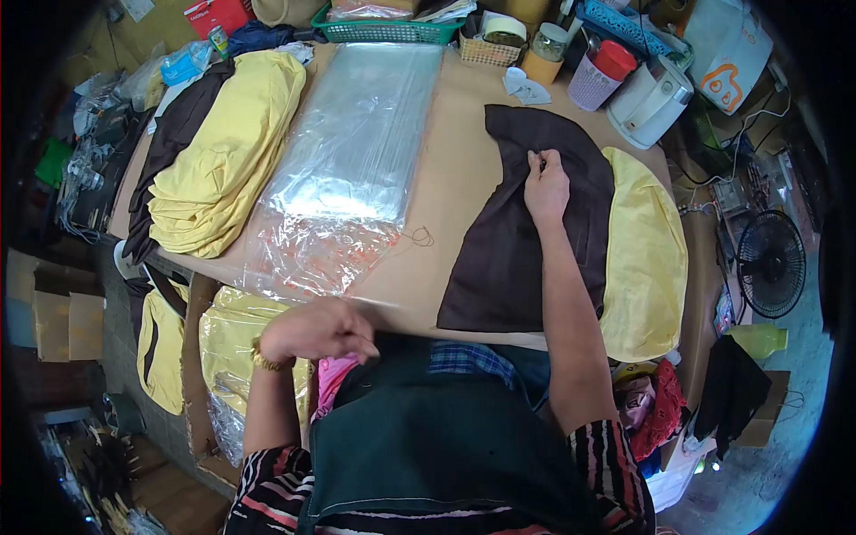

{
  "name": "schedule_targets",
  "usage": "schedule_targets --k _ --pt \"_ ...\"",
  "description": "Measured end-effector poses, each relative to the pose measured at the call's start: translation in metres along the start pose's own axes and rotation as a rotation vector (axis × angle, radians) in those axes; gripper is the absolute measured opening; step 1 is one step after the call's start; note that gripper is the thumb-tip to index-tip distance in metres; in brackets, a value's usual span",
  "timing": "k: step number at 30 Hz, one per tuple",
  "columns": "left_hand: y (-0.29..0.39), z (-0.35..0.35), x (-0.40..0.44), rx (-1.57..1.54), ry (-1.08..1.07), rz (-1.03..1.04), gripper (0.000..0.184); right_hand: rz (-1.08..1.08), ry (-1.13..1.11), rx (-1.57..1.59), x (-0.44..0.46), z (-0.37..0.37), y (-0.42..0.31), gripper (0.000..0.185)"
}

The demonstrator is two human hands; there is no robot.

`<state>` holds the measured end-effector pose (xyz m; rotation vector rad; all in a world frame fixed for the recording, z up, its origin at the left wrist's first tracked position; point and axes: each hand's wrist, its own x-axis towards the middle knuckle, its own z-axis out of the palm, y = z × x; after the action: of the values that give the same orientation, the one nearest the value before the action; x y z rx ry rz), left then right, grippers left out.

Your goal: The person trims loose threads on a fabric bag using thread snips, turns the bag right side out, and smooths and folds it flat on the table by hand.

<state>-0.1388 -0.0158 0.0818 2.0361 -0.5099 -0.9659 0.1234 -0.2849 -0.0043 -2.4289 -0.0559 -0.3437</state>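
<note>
- One plastic stack point(361, 134), clear and flat, lies on the one table point(459, 178); its sheets cannot be counted.
- To the right of the plastic stack: one dark brown piece point(499, 241) of cloth, and beyond it one yellow piece point(646, 254), edge to edge with it.
- Just left of the plastic stack: one yellow heap point(236, 143), its layers too merged to count, with dark brown cloth point(183, 125) along its outer side.
- Behind the plastic stack, one green basket point(392, 33); behind it and well to the right, one white kettle point(651, 102).
- The dark brown piece lies flat beneath the right hand point(547, 187), its cloth at the fingertips and spreading around them.
- The right hand's thumb and fingers are together, pinching the dark brown piece.
- The left hand point(316, 332), in front of the plastic stack, has curled fingers; whether they hold anything cannot be told.
</note>
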Motion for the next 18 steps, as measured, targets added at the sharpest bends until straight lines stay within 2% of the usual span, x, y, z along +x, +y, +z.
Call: schedule_targets --k 2,3,4,5,6,8,10,12,13,15,18 --pt "-0.002 0.006 -0.011 -0.066 0.518 -0.123 0.031 -0.049 0.025 -0.008 0.001 0.004 0.000 0.032" --pt "0.012 -0.006 -0.003 0.156 0.613 -0.342 0.022 -0.049 0.024 -0.003 -0.001 0.004 -0.002 0.032" --pt "0.013 -0.006 0.014 -0.130 0.800 -0.158 0.024 -0.023 0.010 -0.006 -0.003 0.001 -0.006 0.032" --pt "0.009 -0.004 0.037 -0.419 0.971 0.038 0.036 0.004 -0.002 -0.010 -0.004 -0.002 -0.008 0.032" --pt "-0.003 -0.001 0.076 -0.382 1.158 0.186 0.043 0.004 0.002 -0.010 -0.004 -0.001 -0.007 0.032" --pt "0.014 0.002 0.137 -0.388 1.348 0.302 0.044 -0.069 0.070 0.021 -0.005 0.002 -0.001 0.032" --pt "0.020 -0.004 0.158 -0.440 1.354 0.268 0.039 -0.067 0.059 0.046 -0.005 0.002 0.003 0.032" --pt "0.002 -0.013 0.175 0.042 0.954 0.000 0.028 -0.070 0.045 0.069 -0.003 0.000 0.006 0.032" --pt "0.003 -0.016 0.169 0.040 0.956 0.005 0.028 -0.074 0.043 0.071 -0.003 0.000 0.006 0.032" --pt "-0.002 -0.022 0.144 -0.217 0.834 -0.013 0.028 -0.063 0.025 0.082 -0.003 0.000 0.004 0.032" --pt "-0.026 -0.019 0.130 -0.345 0.865 -0.002 0.024 -0.036 -0.038 0.024 -0.002 -0.004 -0.004 0.031"
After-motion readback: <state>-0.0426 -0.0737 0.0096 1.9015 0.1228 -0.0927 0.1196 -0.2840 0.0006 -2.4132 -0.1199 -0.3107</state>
